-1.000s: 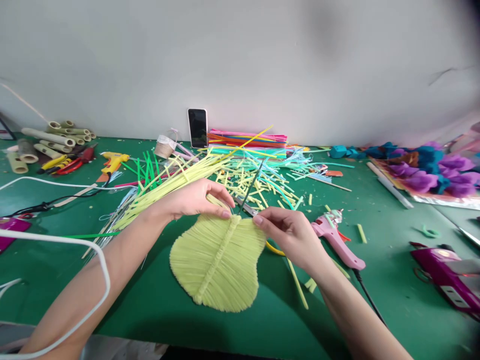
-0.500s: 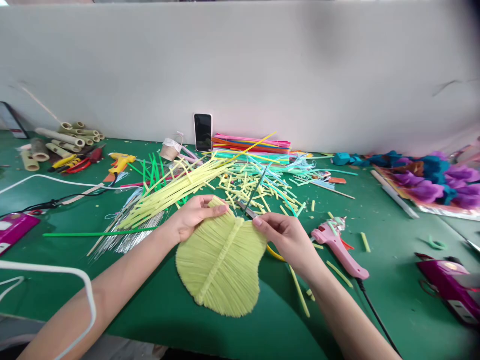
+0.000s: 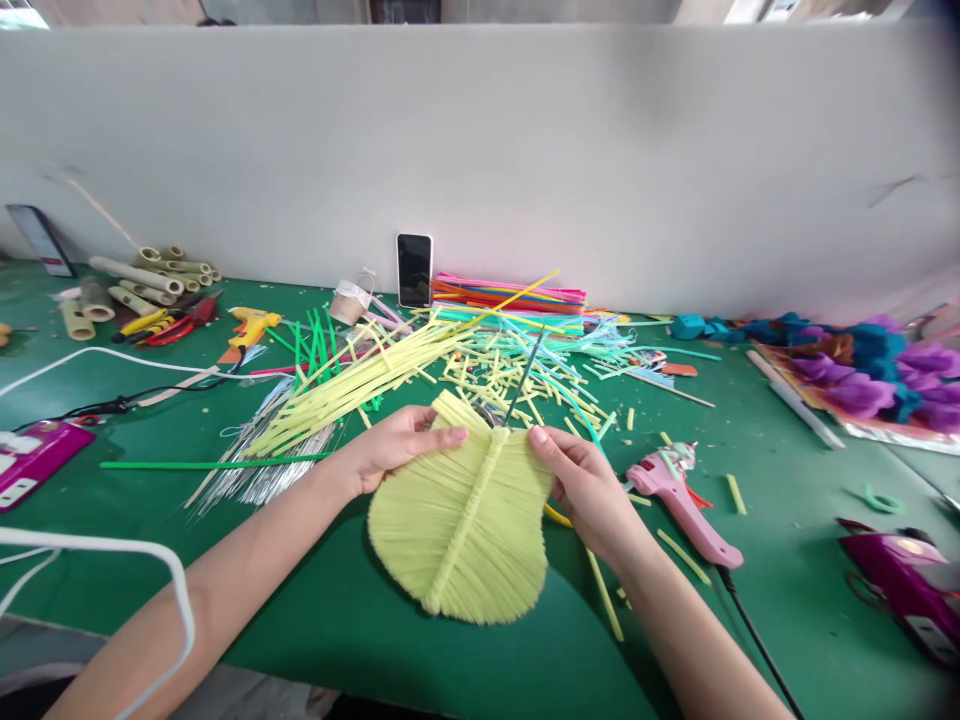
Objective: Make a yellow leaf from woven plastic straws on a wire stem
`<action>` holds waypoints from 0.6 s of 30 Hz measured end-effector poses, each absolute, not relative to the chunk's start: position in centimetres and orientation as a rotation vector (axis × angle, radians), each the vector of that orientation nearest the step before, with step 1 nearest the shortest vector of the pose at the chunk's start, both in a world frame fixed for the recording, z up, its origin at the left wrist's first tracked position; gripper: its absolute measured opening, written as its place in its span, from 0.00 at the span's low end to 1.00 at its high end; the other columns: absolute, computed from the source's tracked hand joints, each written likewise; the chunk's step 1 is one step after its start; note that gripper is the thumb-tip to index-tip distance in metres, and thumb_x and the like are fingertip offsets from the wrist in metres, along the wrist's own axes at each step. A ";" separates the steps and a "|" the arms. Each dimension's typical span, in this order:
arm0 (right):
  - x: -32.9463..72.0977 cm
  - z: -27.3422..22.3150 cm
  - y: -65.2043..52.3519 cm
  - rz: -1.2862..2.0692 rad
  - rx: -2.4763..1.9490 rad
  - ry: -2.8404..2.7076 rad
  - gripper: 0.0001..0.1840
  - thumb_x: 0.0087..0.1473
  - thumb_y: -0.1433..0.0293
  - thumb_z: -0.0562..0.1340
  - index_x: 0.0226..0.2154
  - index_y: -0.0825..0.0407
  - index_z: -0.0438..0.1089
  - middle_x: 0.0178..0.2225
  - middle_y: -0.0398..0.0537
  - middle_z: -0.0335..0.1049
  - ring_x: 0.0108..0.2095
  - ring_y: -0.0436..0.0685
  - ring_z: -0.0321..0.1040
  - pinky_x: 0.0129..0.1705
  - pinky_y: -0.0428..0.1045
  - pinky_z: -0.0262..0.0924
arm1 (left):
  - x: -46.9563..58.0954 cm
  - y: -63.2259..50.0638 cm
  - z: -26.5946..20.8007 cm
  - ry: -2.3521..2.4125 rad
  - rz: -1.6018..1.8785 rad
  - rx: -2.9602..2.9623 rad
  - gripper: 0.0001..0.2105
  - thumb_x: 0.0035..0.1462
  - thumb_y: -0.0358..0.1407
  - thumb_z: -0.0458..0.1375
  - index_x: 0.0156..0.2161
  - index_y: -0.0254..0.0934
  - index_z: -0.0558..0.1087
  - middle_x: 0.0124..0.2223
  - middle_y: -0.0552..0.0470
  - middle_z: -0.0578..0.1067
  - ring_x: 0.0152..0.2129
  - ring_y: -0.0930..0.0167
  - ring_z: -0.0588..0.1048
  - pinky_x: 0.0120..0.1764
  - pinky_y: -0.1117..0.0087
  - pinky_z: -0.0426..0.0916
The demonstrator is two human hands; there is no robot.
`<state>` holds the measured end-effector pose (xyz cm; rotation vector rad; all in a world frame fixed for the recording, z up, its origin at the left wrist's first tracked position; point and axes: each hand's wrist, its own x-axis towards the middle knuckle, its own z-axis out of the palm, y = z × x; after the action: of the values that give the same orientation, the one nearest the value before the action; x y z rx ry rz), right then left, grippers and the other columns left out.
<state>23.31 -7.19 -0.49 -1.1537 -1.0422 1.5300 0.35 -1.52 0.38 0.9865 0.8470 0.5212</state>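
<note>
A pale yellow-green leaf [image 3: 465,530] made of fuzzy pipe cleaners hangs between my hands above the green table, its thick midrib running down the middle. My left hand [image 3: 409,445] is closed on the leaf's upper left edge, thumb on the front face. At the upper right edge my right hand [image 3: 581,485] pinches the leaf between the thumb and fingers behind it. A dark thin stem [image 3: 526,375] sticks up from the top of the midrib. Scissors lie behind the leaf, mostly hidden.
Behind the leaf lie a bundle of yellow-green pipe cleaners [image 3: 360,375] and many cut pieces. A pink glue gun [image 3: 686,505] rests to the right, a yellow glue gun [image 3: 253,328] to the left. A phone [image 3: 415,270] leans against the white partition [image 3: 480,150]. Purple flowers [image 3: 855,390] lie far right.
The leaf and both hands have shifted slightly right in view. My right hand has moved from the leaf's top notch to its right edge. The camera view has tilted up a little.
</note>
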 end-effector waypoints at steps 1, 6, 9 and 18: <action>23.2 -0.7 -7.2 1.554 -1.149 -1.019 0.20 0.54 0.52 0.64 0.36 0.53 0.75 0.32 0.48 0.77 0.31 0.54 0.71 0.33 0.46 0.63 | 0.3 -1.6 0.3 0.840 0.529 0.999 0.13 0.51 0.41 0.67 0.39 0.34 0.79 0.39 0.47 0.82 0.33 0.69 0.79 0.38 0.71 0.72; 23.0 -1.4 -7.1 1.601 -1.153 -0.943 0.20 0.52 0.52 0.66 0.36 0.52 0.77 0.32 0.48 0.79 0.30 0.53 0.73 0.31 0.45 0.64 | 0.4 -1.9 0.6 0.804 0.548 1.085 0.13 0.51 0.41 0.67 0.38 0.33 0.80 0.38 0.46 0.82 0.32 0.70 0.78 0.38 0.72 0.70; 23.0 -1.4 -7.2 1.605 -1.142 -0.921 0.20 0.51 0.52 0.67 0.35 0.52 0.77 0.30 0.47 0.79 0.28 0.54 0.74 0.30 0.45 0.64 | 0.4 -1.9 0.8 0.756 0.530 1.079 0.15 0.52 0.43 0.66 0.39 0.32 0.81 0.37 0.46 0.82 0.32 0.70 0.78 0.37 0.73 0.69; 22.1 -2.2 -6.7 1.453 -1.015 -0.661 0.18 0.54 0.52 0.64 0.38 0.47 0.73 0.36 0.43 0.78 0.37 0.57 0.75 0.39 0.49 0.68 | 0.9 -2.2 -0.2 0.474 0.611 0.950 0.28 0.58 0.56 0.54 0.49 0.32 0.76 0.48 0.38 0.79 0.42 0.62 0.79 0.46 0.65 0.71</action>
<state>22.06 -6.67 -2.23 -1.0150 -0.6612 1.4532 0.89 -2.22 -0.16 0.9502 0.4739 0.6108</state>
